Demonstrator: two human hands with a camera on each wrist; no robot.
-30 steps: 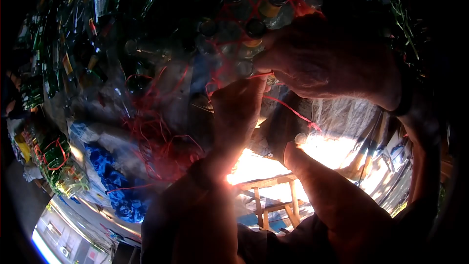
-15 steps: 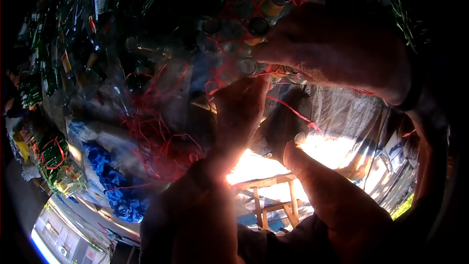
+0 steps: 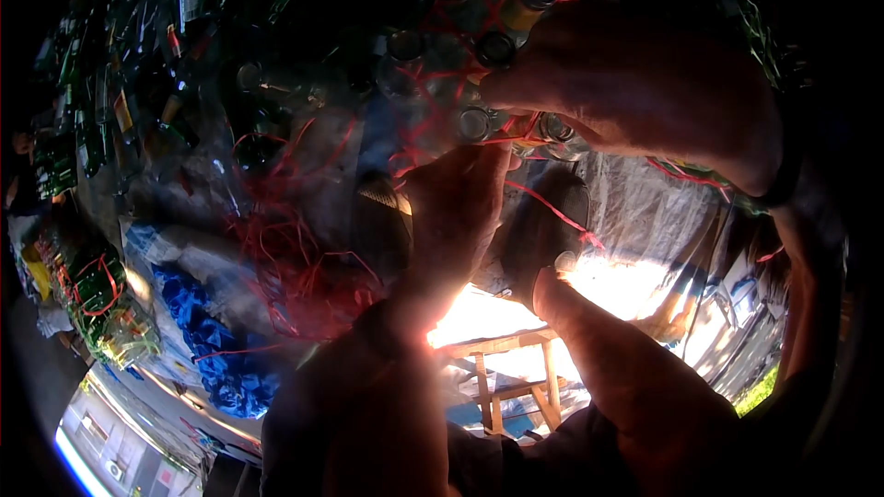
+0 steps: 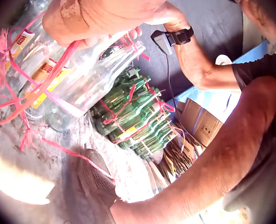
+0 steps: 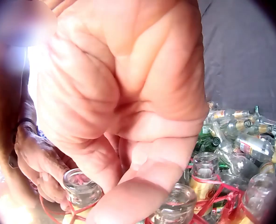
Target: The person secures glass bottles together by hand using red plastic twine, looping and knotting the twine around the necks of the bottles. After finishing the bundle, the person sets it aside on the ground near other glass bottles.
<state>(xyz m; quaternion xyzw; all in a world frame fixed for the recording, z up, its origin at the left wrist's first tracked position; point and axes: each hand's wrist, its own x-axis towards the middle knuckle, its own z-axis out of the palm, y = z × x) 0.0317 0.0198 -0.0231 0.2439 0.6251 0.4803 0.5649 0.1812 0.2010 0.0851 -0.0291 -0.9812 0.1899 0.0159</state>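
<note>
A bundle of upright clear glass bottles is laced with red plastic string. At its near side my left hand pinches the string, and a strand trails from there toward the right foot. My right hand arches over the bottle tops, covering several of them. In the right wrist view its fingers bend down between two bottle mouths. What they grip is hidden, and I cannot tell whether they hold string. Yellow-labelled bottles show beneath my left hand in the left wrist view.
A tangle of red string lies left of the hands, beside crumpled blue plastic. Loose bottles are heaped beyond. Tied green bottles and cardboard stand to the right. A wooden stool is between the legs.
My right hand has moved right, away from the left fingers, uncovering a bottle mouth and string between the hands. My left hand keeps its pinch, shifting only slightly.
</note>
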